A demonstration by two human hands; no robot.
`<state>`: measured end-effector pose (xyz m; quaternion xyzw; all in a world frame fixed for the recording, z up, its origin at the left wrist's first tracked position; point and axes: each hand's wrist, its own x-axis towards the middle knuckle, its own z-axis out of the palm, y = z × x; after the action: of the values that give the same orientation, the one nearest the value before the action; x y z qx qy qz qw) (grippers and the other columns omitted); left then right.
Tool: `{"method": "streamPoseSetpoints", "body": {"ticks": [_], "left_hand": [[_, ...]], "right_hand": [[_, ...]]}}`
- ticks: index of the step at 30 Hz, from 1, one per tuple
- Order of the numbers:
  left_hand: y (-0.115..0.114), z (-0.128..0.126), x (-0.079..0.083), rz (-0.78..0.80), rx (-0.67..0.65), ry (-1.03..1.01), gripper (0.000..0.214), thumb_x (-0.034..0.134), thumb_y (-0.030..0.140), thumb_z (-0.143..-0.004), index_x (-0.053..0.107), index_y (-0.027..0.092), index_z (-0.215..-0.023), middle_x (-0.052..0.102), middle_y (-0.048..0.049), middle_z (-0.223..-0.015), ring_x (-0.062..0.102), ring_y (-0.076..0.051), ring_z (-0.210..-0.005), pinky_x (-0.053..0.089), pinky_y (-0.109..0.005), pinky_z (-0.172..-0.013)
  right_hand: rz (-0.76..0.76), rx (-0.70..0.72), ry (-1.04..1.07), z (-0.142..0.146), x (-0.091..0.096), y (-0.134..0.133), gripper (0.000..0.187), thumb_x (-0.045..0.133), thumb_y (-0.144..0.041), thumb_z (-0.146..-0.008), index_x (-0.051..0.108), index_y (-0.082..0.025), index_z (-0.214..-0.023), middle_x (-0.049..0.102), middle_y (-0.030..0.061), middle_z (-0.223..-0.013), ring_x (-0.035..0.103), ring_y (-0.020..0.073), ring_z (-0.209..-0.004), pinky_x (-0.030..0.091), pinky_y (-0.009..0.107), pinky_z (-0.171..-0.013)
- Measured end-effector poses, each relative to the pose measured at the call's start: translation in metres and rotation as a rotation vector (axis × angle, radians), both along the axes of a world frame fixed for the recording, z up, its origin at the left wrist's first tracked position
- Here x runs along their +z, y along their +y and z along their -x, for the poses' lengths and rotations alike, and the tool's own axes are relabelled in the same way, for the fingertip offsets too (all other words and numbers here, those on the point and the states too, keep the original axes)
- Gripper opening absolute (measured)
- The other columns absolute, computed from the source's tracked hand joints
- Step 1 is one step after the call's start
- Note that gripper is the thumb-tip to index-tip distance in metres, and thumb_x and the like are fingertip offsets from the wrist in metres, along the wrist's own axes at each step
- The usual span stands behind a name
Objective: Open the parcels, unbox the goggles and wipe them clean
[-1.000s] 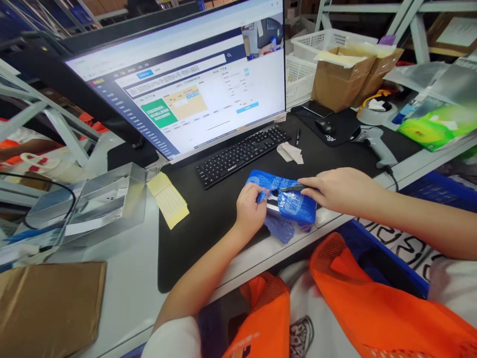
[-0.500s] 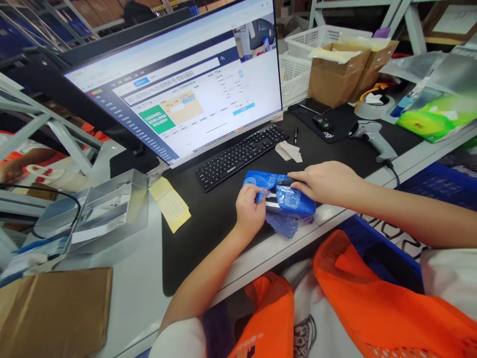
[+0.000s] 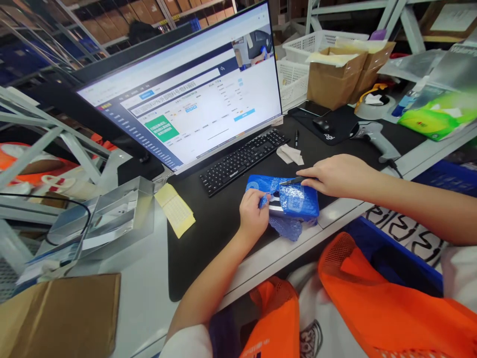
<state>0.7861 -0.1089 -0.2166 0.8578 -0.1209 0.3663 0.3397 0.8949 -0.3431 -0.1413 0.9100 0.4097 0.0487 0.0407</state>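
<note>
A package in blue printed plastic wrapping (image 3: 301,201) lies near the front edge of the black desk mat (image 3: 208,233). A tear in its middle shows white and dark surfaces inside. My left hand (image 3: 254,211) is closed on a torn flap of the wrapping at the left of the opening. My right hand (image 3: 331,176) grips a slim dark utility knife (image 3: 292,181), its tip pointing left over the torn edge. Loose bubble wrap (image 3: 286,227) hangs from the package's near side.
Behind the package are a keyboard (image 3: 242,161) and a monitor (image 3: 201,104). Crumpled tissue (image 3: 289,154), a mouse (image 3: 323,125) and a handheld scanner (image 3: 374,139) lie to the right. A yellow note pad (image 3: 175,210), a clear plastic box (image 3: 115,214) and flattened cardboard (image 3: 63,313) are leftward.
My right hand has drawn back slightly up and right from the package, so more of the knife shows. My left hand keeps its hold on the flap. The camera view has shifted slightly.
</note>
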Motion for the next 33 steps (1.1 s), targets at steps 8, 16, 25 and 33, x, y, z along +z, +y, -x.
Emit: {"method": "streamPoseSetpoints", "body": {"ticks": [8,16,25,33], "left_hand": [[-0.003,-0.002,0.011,-0.060,-0.044,0.103,0.015,0.057,0.015,-0.095,0.057,0.020,-0.081,0.062,-0.0024,-0.081,0.059,-0.017,-0.078,0.050,-0.032,-0.074],[-0.014,-0.029,0.038,-0.481,0.036,0.275,0.024,0.062,0.013,-0.089,0.064,0.016,-0.113,0.067,-0.0125,-0.110,0.063,-0.027,-0.101,0.053,-0.041,-0.089],[-0.019,-0.048,0.031,-0.696,0.122,0.272,0.010,0.054,0.010,-0.088,0.059,0.019,-0.084,0.066,-0.0113,-0.086,0.060,-0.029,-0.083,0.048,-0.041,-0.075],[-0.003,-0.061,0.031,-0.472,-0.095,0.353,0.003,0.060,0.019,-0.090,0.059,0.021,-0.088,0.066,-0.0063,-0.089,0.061,-0.025,-0.089,0.050,-0.038,-0.085]], "right_hand": [[-0.123,-0.069,0.002,-0.026,-0.007,-0.002,0.054,0.039,-0.055,-0.103,0.070,-0.026,-0.136,0.079,0.0110,-0.108,0.072,0.0252,-0.089,0.045,0.032,-0.069],[-0.186,-0.076,0.192,-0.012,-0.018,-0.041,0.052,0.040,-0.057,-0.103,0.069,-0.031,-0.137,0.078,0.0067,-0.116,0.074,0.0268,-0.097,0.052,0.035,-0.077],[-0.144,-0.021,0.234,-0.001,-0.027,-0.035,0.050,0.041,-0.051,-0.104,0.065,-0.029,-0.142,0.078,0.0080,-0.114,0.075,0.0265,-0.097,0.052,0.033,-0.075],[-0.119,-0.075,0.231,0.002,-0.023,-0.029,0.052,0.039,-0.053,-0.104,0.065,-0.029,-0.142,0.079,0.0095,-0.110,0.075,0.0271,-0.093,0.050,0.033,-0.071]]}}
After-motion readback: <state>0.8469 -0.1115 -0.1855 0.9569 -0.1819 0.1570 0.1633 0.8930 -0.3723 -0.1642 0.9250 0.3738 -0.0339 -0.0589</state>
